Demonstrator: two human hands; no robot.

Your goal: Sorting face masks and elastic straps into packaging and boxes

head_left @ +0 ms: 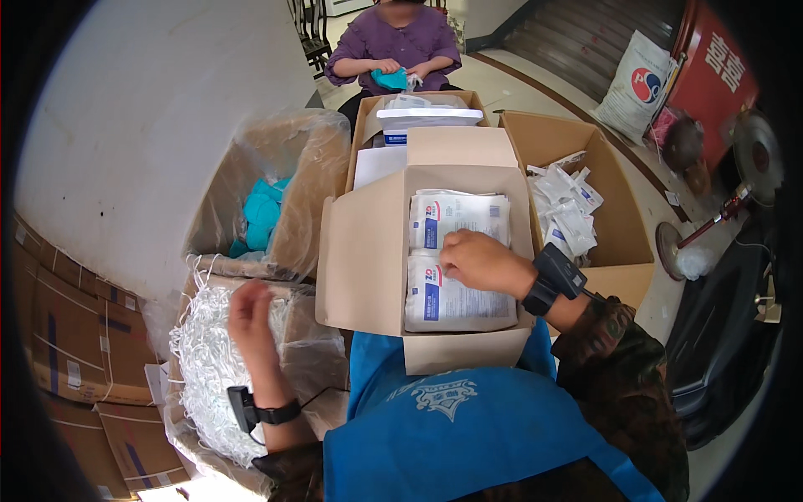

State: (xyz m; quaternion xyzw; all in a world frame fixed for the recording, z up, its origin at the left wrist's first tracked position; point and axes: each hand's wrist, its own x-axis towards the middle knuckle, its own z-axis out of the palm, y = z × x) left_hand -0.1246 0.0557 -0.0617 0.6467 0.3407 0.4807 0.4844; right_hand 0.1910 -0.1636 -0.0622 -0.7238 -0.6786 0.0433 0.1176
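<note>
An opened carton (360, 259) stands before me, holding two stacks of flat white packets: a far packet (481, 219) and a near packet (464, 294), both with blue print. Over the line where the stacks meet, my right hand (485, 263) has its fingers curled inward at the packets; whether they grip anything is hidden. To the left, my left hand (253, 314) is raised above a plastic-lined box heaped with white cords (213, 368). Its fingers are smeared by motion, and I cannot see anything held in them.
Teal cloth-like pieces (261, 216) lie in a plastic-lined box at left. At right, a carton (615, 201) contains loose white packets (569, 205). Across from me sits a person in purple (401, 42) handling a teal piece (389, 79). Strapped cartons (71, 335) are stacked far left.
</note>
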